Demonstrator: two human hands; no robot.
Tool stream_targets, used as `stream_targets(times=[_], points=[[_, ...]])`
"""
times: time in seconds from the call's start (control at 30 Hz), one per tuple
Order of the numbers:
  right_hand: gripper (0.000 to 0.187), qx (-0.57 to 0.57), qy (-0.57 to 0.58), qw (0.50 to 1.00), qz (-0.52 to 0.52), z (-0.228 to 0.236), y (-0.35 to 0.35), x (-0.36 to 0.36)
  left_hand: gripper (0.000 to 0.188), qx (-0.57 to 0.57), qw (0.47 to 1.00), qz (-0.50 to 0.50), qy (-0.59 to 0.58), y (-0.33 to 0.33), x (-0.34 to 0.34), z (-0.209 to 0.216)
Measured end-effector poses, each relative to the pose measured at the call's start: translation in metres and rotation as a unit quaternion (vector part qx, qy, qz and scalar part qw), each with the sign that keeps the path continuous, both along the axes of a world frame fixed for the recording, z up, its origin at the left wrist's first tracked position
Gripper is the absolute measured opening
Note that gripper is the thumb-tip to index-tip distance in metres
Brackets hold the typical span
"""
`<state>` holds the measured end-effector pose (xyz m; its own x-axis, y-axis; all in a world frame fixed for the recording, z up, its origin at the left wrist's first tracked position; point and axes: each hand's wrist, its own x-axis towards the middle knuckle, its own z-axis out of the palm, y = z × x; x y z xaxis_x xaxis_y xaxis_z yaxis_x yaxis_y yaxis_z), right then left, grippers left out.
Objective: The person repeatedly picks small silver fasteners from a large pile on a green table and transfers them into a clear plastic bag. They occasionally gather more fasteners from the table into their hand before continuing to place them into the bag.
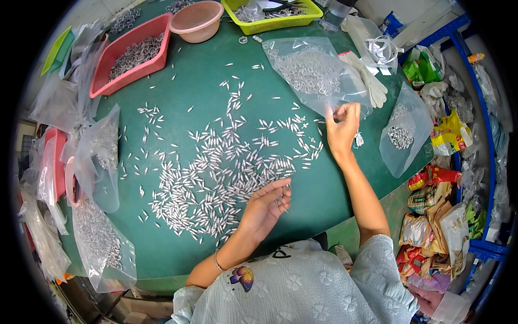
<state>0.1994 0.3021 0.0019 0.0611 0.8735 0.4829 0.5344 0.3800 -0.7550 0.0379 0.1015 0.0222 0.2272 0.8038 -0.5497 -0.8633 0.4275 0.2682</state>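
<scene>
Several small silver metal pieces (216,167) lie scattered across the green table (205,81). My left hand (267,205) rests at the near edge of the heap, fingers curled around a few of the pieces. My right hand (341,127) is raised farther out, pinching a small metal part at the lower edge of a clear plastic bag (310,70) filled with small silver rings.
A red tray (132,54) of metal parts, a pink bowl (197,21) and a yellow basket (272,13) stand at the far side. White gloves (367,78) and another bag of rings (402,132) lie right. Plastic bags (100,237) crowd the left edge. Colourful packets (431,227) pile beside the table.
</scene>
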Motion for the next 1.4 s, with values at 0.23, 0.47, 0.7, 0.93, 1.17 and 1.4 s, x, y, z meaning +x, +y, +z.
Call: stream_targets(times=[0.23,0.47,0.7,0.93,1.17,1.4], points=[[0.017,0.016,-0.096,0.979,0.177,-0.014,-0.004,0.011,0.029,0.0,1.0,0.007,-0.002,-0.001,-0.003,-0.002],[0.025,0.011,-0.273,0.929,0.248,-0.008,-0.006,0.011,0.027,0.006,1.0,0.004,-0.011,-0.003,-0.002,-0.005],[0.02,0.02,-0.276,0.937,0.213,-0.003,-0.01,0.008,0.029,-0.005,1.0,0.008,-0.009,-0.005,0.0,-0.001],[0.01,-0.15,-0.028,0.949,0.274,0.027,-0.07,-0.01,0.027,-0.035,0.998,0.017,0.046,-0.006,0.004,0.017],[0.006,-0.107,-0.044,0.926,0.359,0.036,-0.108,0.001,0.029,0.028,0.999,0.046,-0.005,-0.017,0.004,-0.003],[0.043,-0.034,-0.27,0.953,0.137,-0.005,-0.081,0.02,0.029,0.057,0.998,0.026,-0.005,-0.031,0.0,-0.014]])
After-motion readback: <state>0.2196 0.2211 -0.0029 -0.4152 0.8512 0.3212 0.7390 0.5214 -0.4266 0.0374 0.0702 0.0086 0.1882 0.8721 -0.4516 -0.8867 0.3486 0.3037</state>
